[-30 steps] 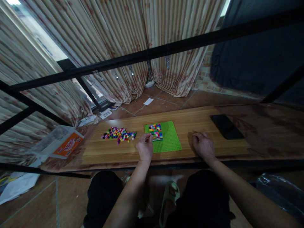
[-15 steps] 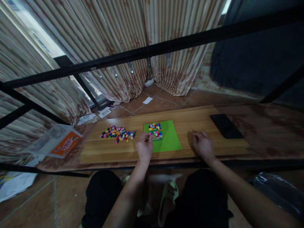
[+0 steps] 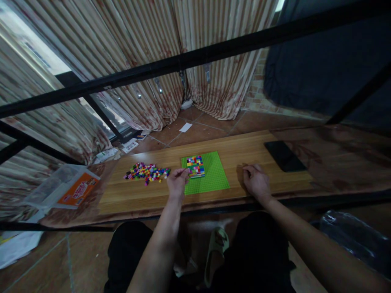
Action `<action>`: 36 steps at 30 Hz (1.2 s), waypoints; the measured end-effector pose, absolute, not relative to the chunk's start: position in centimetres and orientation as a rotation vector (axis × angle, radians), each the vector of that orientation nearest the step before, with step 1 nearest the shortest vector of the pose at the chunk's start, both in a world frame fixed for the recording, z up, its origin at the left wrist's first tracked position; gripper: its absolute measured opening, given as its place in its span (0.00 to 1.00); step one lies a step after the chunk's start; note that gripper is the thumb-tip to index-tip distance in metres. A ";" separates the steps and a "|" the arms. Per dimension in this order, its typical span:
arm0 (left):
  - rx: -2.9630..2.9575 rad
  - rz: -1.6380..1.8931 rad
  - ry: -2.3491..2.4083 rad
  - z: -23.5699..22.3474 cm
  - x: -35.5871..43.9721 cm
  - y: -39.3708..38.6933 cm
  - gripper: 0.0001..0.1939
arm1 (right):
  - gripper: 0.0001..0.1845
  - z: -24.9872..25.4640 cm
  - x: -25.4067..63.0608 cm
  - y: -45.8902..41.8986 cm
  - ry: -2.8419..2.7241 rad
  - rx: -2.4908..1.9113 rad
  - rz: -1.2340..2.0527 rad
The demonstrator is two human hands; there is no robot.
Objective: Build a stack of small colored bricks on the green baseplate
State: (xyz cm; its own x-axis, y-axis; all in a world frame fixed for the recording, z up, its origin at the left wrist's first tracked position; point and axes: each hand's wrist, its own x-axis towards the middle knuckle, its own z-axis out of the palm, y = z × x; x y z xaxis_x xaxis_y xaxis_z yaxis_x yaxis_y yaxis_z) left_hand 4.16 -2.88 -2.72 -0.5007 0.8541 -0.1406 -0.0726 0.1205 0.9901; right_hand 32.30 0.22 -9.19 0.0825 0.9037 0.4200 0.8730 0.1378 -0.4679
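Note:
A green studded baseplate (image 3: 215, 175) lies on the wooden board, carrying a low square block of multicoloured toy bricks (image 3: 195, 167) near its far left part. My left hand (image 3: 177, 183) is at the plate's left edge, its thumb and fingers pinched together beside the block's left side. Anything between those fingertips is too small to make out. To the left of this hand lies a loose pile of small coloured bricks (image 3: 146, 172). My right hand (image 3: 256, 181) rests on the board, right of the plate, with its fingers curled in and nothing visible in them.
A black tablet-like slab (image 3: 284, 156) lies at the right of the wooden board (image 3: 122, 199). A clear plastic box (image 3: 55, 185) with an orange label stands off its left end. Dark metal bars (image 3: 159, 67) cross beyond the board, before curtains (image 3: 146, 36).
The whole view has shifted a little. My left hand has drawn slightly left from the brick block, fingers still pinched. The right hand stays resting on the board.

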 end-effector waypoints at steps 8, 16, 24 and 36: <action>0.798 1.297 1.556 -1.0 2.6 -2.3 0.22 | 0.14 -8.8 32.1 0.1 -1.757 -1.716 0.102; 0.982 1.233 1.619 -0.3 2.3 -1.6 0.19 | 0.14 -8.9 32.2 0.2 -1.747 -1.683 0.094; 1.019 1.094 1.657 -0.2 1.7 -0.4 0.18 | 0.13 -9.2 32.2 0.3 -1.762 -1.712 0.074; 1.017 1.157 1.684 -0.6 1.7 -1.6 0.18 | 0.14 -8.8 32.1 0.2 -1.775 -1.731 0.061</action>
